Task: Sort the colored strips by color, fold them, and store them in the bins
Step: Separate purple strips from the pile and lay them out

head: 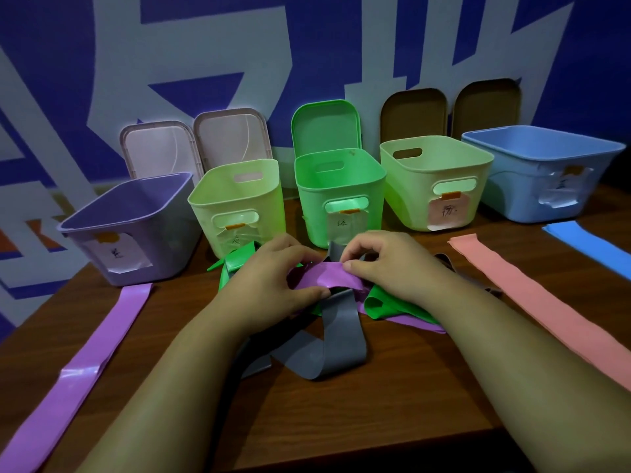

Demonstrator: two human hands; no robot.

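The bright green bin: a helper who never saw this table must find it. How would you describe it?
Five open plastic bins stand in a row at the back of the brown wooden table. The bright green plastic bin is the middle one. Its pale yellow-green neighbours are lighter, and it alone has a matching green lid propped upright behind it.
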